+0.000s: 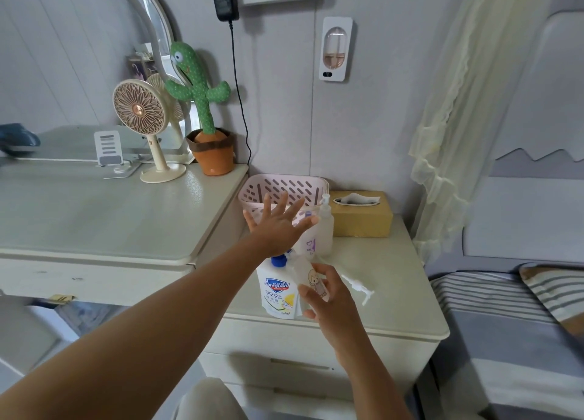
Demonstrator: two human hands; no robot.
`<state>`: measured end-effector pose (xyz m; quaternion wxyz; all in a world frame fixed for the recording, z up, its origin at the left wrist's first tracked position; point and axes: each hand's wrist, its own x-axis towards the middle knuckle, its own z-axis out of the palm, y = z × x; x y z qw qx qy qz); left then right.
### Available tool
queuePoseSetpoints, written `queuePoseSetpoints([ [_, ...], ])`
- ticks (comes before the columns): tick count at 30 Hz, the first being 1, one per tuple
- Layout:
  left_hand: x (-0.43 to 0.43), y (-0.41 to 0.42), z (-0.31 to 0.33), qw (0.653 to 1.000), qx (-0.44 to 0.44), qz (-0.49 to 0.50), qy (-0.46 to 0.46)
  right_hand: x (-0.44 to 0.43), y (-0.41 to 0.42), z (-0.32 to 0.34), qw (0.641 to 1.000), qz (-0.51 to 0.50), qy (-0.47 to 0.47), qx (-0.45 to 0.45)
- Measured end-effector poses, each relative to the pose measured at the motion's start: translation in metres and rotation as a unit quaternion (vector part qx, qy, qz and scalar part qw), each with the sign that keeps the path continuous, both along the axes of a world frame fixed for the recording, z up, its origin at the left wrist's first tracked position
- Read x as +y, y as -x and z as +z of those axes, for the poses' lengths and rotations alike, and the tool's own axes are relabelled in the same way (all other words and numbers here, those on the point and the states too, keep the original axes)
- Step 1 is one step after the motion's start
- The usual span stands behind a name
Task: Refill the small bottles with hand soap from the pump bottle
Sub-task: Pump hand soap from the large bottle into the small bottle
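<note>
We are gripping the small bottle [309,276] in our right hand [330,301] at the pump bottle [275,290] for filling; left hand [278,230] hovering splayed.

A white Safeguard soap container [278,293] with a blue cap stands upright at centre frame. The cartoon-sticker small bottle [311,279] tilts toward its cap. Just behind stand a purple-printed bottle [310,245] and a clear pump bottle [326,230].

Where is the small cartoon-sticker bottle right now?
Head view, centre-right: the small cartoon-sticker bottle is gripped in the right hand, tilted, right of the Safeguard soap bottle at the front of the nightstand.
</note>
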<state>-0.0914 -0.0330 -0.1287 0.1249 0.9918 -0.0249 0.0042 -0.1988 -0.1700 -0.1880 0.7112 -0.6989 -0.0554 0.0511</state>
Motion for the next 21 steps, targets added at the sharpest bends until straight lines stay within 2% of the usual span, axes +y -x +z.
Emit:
queuePoseSetpoints([
  [3,0.002,0.001,-0.004,1.000,0.010,0.010,0.023,0.002,-0.002,-0.002,1.000,0.000,0.000,0.006],
  [15,-0.001,0.002,0.004,1.000,0.015,0.006,-0.005,-0.001,-0.001,-0.001,1.000,-0.004,0.012,-0.012],
  [21,0.001,0.001,-0.002,0.999,0.021,0.011,0.031,0.000,-0.004,-0.003,1.000,0.002,0.010,-0.003],
])
